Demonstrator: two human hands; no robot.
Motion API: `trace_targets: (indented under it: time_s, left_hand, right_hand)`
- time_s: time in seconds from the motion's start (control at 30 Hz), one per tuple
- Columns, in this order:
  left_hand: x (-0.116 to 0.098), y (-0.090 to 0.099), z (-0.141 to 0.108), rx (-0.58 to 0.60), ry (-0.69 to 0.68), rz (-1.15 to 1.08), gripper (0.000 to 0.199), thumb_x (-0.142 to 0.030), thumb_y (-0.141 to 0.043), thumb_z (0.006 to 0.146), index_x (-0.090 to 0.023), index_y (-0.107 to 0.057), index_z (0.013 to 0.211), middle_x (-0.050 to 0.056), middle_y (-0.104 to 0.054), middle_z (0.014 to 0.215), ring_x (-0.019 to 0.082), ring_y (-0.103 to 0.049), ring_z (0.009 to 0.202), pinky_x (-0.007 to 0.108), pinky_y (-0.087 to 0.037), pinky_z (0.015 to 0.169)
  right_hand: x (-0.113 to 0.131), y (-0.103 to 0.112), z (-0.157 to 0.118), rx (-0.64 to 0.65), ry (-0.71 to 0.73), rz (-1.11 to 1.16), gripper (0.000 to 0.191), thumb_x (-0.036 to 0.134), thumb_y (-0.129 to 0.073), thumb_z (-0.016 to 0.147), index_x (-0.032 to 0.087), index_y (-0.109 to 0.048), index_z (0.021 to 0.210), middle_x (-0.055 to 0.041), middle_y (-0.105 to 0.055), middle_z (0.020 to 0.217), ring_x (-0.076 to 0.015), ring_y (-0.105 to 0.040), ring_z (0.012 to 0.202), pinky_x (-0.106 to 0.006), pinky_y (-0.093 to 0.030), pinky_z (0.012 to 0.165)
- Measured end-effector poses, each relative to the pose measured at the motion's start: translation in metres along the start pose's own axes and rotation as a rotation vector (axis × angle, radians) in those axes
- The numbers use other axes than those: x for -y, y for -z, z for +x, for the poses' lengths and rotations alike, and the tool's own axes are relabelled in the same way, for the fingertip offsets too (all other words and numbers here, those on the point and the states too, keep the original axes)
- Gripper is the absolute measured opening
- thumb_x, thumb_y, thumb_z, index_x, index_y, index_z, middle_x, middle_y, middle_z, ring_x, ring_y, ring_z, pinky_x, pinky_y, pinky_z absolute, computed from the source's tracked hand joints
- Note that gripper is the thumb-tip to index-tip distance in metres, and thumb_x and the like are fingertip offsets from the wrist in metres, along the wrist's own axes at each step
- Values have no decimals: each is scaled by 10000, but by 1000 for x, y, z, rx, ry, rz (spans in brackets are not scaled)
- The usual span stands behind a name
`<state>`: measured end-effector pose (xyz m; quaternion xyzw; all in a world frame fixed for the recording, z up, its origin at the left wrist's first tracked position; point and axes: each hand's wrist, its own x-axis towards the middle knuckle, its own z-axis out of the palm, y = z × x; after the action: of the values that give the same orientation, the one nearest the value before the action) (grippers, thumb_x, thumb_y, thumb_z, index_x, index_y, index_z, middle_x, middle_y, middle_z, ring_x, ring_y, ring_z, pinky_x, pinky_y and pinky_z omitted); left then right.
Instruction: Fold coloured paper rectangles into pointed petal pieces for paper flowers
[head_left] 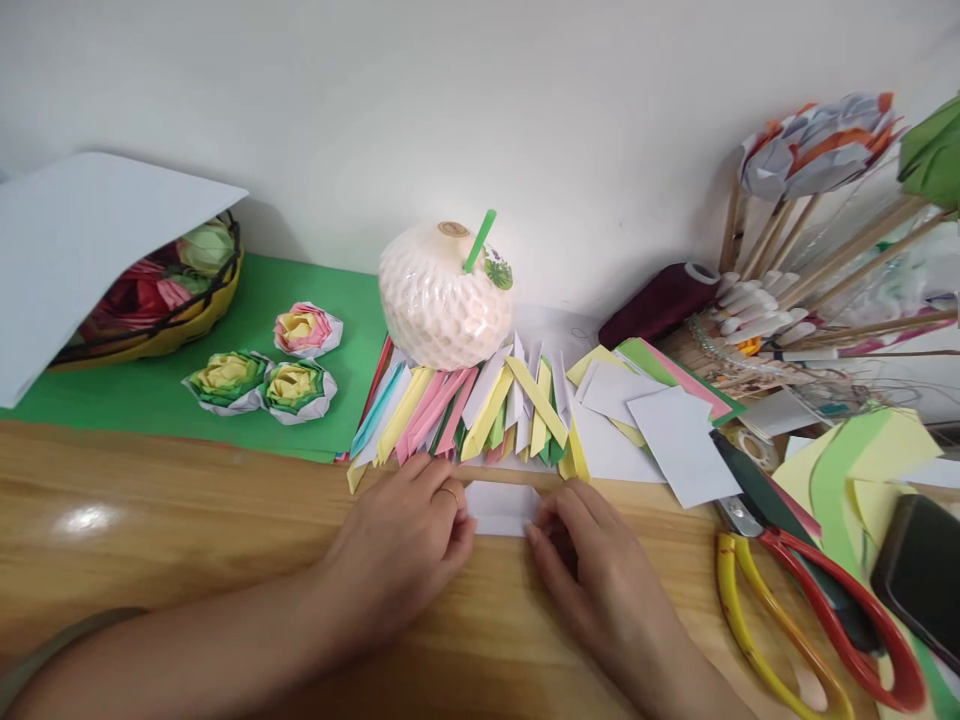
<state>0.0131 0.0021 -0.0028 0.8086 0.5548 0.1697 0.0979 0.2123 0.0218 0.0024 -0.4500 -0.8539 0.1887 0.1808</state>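
A small white piece of folded paper [501, 508] lies on the wooden table between my two hands. My left hand [409, 535] grips its left end, fingers curled and a ring on one of them. At the other end, my right hand [592, 560] pinches the paper between thumb and fingers. Just beyond my hands is a row of folded paper strips [427, 410] in yellow, pink, white, green and blue. A white textured coconut-shaped object [442, 300] with a green straw stands behind the strips.
Scissors [795, 570] with red and yellow handles lie at right beside a black phone [922, 560]. Loose white paper [682, 440] sits nearby. Three paper flowers [300, 390] rest on green sheets [225, 435] at left, near a basket [161, 340]. A maroon thread spool [656, 303] leans at the back.
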Motion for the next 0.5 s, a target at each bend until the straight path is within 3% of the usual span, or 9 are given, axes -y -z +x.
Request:
trace_targets:
  time_s: [0.27, 0.5]
  left_hand:
    - [0, 6, 2, 138, 62, -45, 77, -151, -465, 846, -173, -505, 783, 19, -546, 798, 194, -518, 737, 323, -389, 636]
    - [4, 7, -1, 153, -72, -48, 227, -51, -366, 864, -196, -540, 881, 24, -531, 881, 193, -502, 810, 295, -332, 623]
  right_hand:
    - [-3, 5, 1, 33, 58, 112, 159, 139, -396, 915, 201, -504, 816, -32, -524, 791, -164, -497, 701, -282, -408, 612]
    - [-9, 9, -3, 23, 144, 115, 218, 95, -395, 911, 208, -582, 911, -48, -580, 896, -150, -554, 787, -262, -447, 657]
